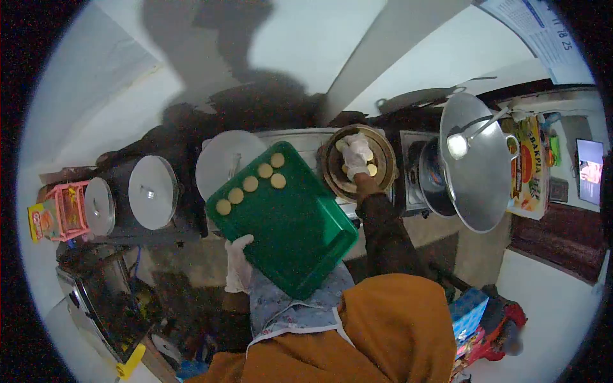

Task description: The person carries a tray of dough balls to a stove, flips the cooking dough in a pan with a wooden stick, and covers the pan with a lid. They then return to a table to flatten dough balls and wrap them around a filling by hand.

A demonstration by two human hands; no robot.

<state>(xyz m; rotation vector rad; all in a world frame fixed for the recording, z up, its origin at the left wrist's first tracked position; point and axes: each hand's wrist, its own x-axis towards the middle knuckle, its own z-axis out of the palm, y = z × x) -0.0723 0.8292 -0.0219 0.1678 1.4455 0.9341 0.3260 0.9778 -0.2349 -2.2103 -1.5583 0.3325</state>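
My left hand [239, 263], in a white glove, grips the near left edge of a green plastic tray [287, 230] and holds it tilted in front of me. Several round yellow pastries [250, 184] lie in a row along the tray's far edge. My right hand [356, 155], also gloved, reaches into a round metal pan [387, 167] on the stove beyond the tray. Its fingers rest among a few pastries [371, 170] in the pan. Whether it grips one is hidden by the glove.
Two lidded pots [153, 191] and a round lid [225, 159] stand to the left, beside a pink basket [67, 210]. A large shiny lid [476, 163] hangs over a second burner at right, next to a yellow box [529, 169]. A lit screen [589, 171] is at far right.
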